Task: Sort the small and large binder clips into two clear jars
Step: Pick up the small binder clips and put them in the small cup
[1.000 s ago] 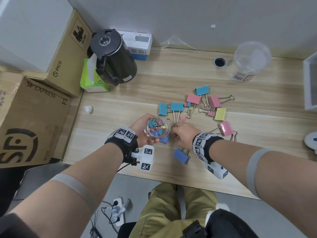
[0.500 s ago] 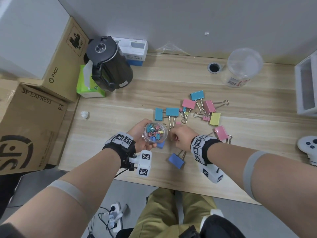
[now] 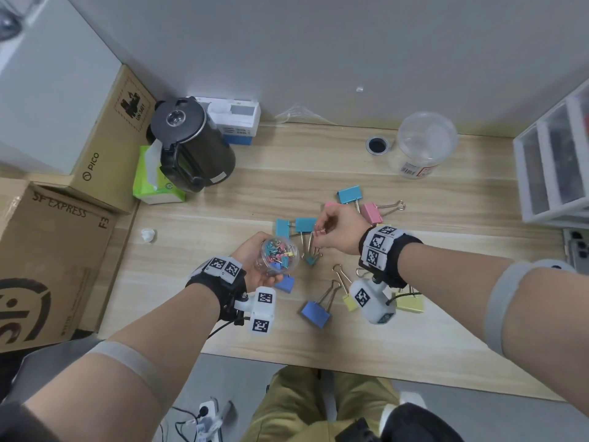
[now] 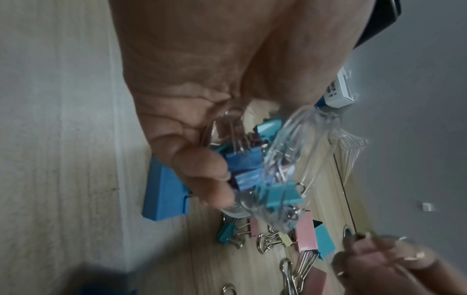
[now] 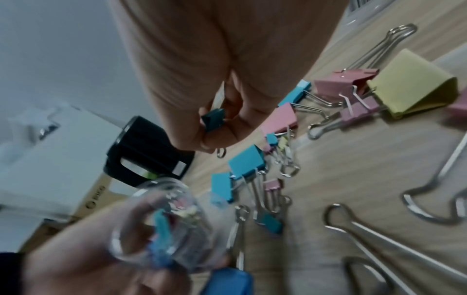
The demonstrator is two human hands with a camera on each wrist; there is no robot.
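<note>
The right hand hides part of a pink clip; the wrist camera covers yellow clips. The drawer unit is cut off at the edge.

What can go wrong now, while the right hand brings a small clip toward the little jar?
The small teal clip is only pinched by the right hand, so it might slip and fall among the large clips.

The small jar looks nearly full and is held off the table by the left hand; tilted, it could spill.
</note>
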